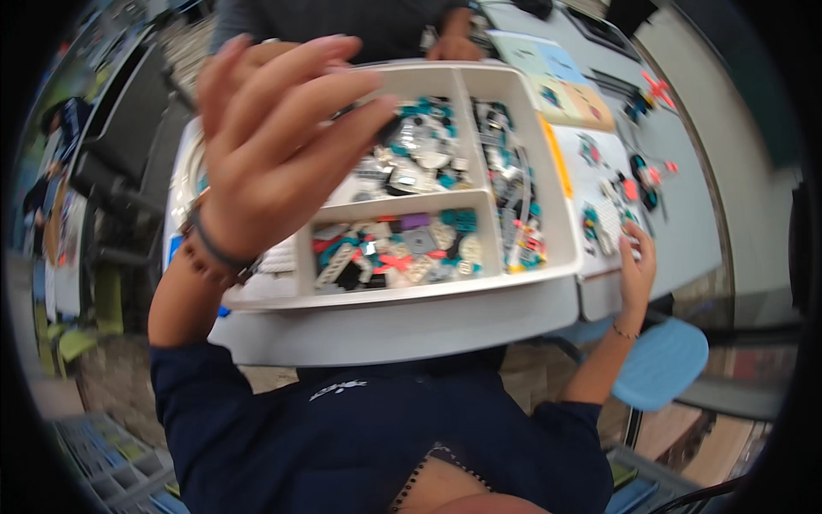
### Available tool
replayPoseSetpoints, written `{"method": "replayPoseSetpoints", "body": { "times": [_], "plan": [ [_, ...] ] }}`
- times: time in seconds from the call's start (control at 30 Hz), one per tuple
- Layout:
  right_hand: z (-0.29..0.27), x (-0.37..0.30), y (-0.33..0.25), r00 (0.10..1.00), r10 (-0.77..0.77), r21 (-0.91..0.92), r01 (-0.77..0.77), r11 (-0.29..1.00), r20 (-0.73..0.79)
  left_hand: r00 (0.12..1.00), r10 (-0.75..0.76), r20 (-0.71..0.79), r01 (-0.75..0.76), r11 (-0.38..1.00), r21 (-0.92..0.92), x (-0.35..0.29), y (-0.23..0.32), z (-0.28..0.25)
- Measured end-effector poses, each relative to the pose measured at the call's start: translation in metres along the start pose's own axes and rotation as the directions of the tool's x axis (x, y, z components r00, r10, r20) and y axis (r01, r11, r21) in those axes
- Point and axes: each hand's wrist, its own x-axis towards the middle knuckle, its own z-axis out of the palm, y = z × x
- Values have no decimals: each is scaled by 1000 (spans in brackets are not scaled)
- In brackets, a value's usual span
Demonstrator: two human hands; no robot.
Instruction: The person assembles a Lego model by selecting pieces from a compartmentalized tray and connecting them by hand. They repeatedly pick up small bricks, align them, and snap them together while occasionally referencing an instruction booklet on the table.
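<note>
My left hand [287,141] is raised over the left part of a white divided tray [411,293], its fingers stretched out and apart with nothing seen in them. It hides part of the far left compartment. The tray holds loose building bricks [398,253] in white, teal, black, coral and grey. To the right of the tray, my right hand [636,270] rests low at a cluster of pieces, its fingers bent together at a small pale part I cannot make out. Beside those fingers lies a white perforated brick panel [609,224].
An open picture booklet [569,94] lies beyond the pieces at the right. Small dark and coral assemblies [644,180] sit near the right table edge. Across the table is another person, a hand [456,47] at the tray's far side. A blue chair [664,364] stands at the lower right.
</note>
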Motion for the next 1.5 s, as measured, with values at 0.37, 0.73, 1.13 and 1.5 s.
{"method": "replayPoseSetpoints", "body": {
  "times": [0.37, 0.73, 1.13, 1.5],
  "plan": [
    [-15, -33, -58, 979, -141, 96, 156, 983, -148, 768, -445, 460, 637, 464, -615, -83, 28, -82],
    [13, -15, -141, 717, -610, 109, 614, 782, 336, 668, -650, 362, 725, 457, -516, -101, 35, -65],
    [46, 41, -138, 534, -535, -131, 777, 615, 655, 475, -747, 466, 767, 92, -635, -135, 32, -57],
    [75, 38, -215, 726, -328, 573, -110, 812, 604, 532, -678, 508, 761, 121, -637, -133, 31, -58]
  ]
}}
